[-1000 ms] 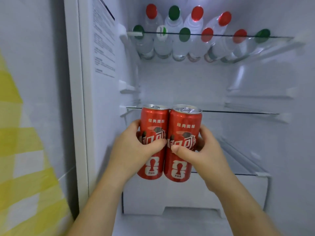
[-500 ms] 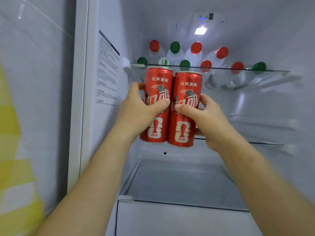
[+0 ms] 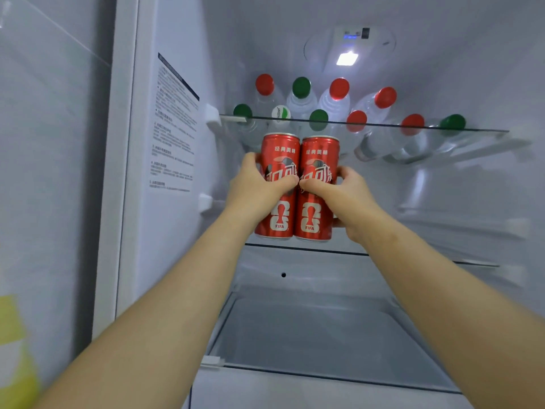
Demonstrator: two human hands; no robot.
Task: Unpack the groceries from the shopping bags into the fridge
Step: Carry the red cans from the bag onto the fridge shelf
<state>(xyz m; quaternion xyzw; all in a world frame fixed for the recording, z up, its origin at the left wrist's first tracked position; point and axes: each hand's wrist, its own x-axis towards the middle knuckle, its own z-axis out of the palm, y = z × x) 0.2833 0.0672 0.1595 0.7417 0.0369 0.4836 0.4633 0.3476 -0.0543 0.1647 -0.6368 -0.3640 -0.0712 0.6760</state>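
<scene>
Grips the left can [image 3: 280, 154] with the left hand [image 3: 256, 187]: thumb across the printed front, fingers curled round the outer side. Same on the other side: right hand [image 3: 345, 196] wrapped round the right can [image 3: 318, 156], thumb on front, fingers behind. Holds both cans upright, touching side to side, thumb tips nearly meeting at the seam.

Just under the hands: front edge of the middle shelf [image 3: 306, 248]. Can bottoms just above it, contact not confirmed. Just over the can tops: upper glass shelf [image 3: 442, 127], carrying water bottles [image 3: 336, 98] on their sides, red and green caps facing out. Higher again: fridge light [image 3: 347, 58], lit. Out past the left hand: printed label [image 3: 174, 128] on the fridge's inner side wall. Well below both forearms: lower glass shelf [image 3: 324, 335]. Far low left: yellow patch [image 3: 11, 349], blurred, cannot tell what.

Change: lifts the pair over the last second. First down level with a lower shelf, then up in front of the bottle shelf's edge, now deeper in and lined up with the gap between the two glass shelves. Same grip throughout.

Meaning, as a judgement: placement step in hand, target the middle shelf under the bottles. Calls for a short push inward, a small lowering, then letting go. Little headroom above the can tops, so some risk of knocking the upper glass. Shopping bags out of view; remaining load unknown.
</scene>
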